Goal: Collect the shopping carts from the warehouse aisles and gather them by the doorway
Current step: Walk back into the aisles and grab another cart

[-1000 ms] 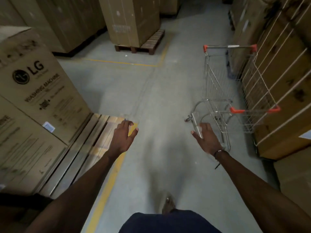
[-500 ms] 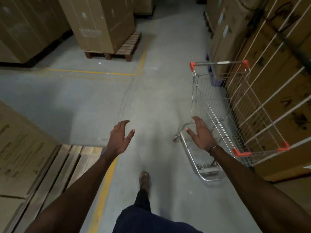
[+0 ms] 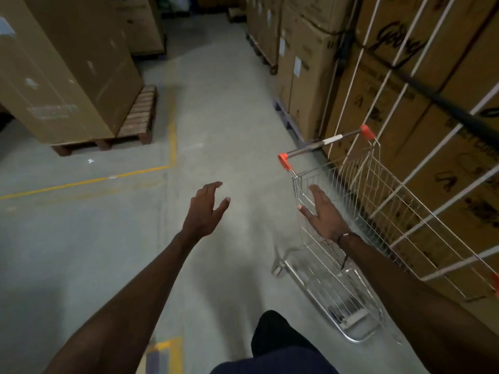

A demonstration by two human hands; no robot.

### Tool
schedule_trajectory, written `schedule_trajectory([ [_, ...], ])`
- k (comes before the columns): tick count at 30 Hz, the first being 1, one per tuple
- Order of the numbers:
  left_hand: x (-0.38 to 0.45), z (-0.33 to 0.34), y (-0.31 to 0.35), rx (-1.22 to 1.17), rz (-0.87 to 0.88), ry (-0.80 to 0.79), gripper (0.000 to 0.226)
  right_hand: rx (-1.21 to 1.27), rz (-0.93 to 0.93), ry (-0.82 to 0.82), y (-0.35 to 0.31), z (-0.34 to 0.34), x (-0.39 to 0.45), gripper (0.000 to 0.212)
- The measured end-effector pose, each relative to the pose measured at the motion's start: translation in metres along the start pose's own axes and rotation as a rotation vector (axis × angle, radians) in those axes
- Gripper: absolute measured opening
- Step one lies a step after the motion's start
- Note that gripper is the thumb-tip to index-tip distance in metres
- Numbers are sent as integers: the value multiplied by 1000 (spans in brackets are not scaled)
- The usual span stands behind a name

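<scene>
— On the far left, what stands there?
— Tall cardboard boxes [image 3: 62,76] on a wooden pallet [image 3: 135,125], with a yellow floor line [image 3: 89,181] running across the grey concrete floor [image 3: 67,252] in front of them and turning up beside the pallet.

— And moving toward the middle?
— The left hand [image 3: 205,211] is stretched forward over bare floor, fingers spread and slightly curled, thumb out. It has hold of nothing and touches nothing.

— Next to it?
— The right hand [image 3: 324,215], with a dark band at the wrist, is also wide open, palm turned inward, fingers straight. It hangs in front of the near wire side of the shopping cart [image 3: 378,225], just below the handle; whether the fingers touch the wire I cannot tell. It grips nothing.

— Where is the cart itself?
— On the right side of the aisle, close against a stack of strapped cartons [image 3: 432,103]. Its handle bar [image 3: 326,143] with orange end caps points up the aisle, and the lower frame reaches back toward the person's dark trouser leg [image 3: 272,338].

— Farther right?
— Only those cartons, bound with white straps, one bearing dark script lettering.
</scene>
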State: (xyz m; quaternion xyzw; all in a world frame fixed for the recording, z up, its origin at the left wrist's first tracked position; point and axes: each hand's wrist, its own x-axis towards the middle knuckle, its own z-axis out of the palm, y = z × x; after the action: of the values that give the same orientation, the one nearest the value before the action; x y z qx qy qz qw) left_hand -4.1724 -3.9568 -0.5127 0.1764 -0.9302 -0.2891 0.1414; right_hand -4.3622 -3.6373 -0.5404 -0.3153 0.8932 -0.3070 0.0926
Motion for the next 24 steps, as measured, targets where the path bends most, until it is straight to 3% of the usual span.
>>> schedule_trajectory([
  [14,374,64,9,101,383,-247,65,29,301,111,49,-21,251,88],
  [16,417,72,14,98,433,-266,65,47,377,131,54,-27,273,83],
  [20,487,106,28,93,539,-365,58,116,527,192,58,-28,293,100],
  [24,548,156,59,100,687,-511,58,103,619,200,64,-25,303,87],
])
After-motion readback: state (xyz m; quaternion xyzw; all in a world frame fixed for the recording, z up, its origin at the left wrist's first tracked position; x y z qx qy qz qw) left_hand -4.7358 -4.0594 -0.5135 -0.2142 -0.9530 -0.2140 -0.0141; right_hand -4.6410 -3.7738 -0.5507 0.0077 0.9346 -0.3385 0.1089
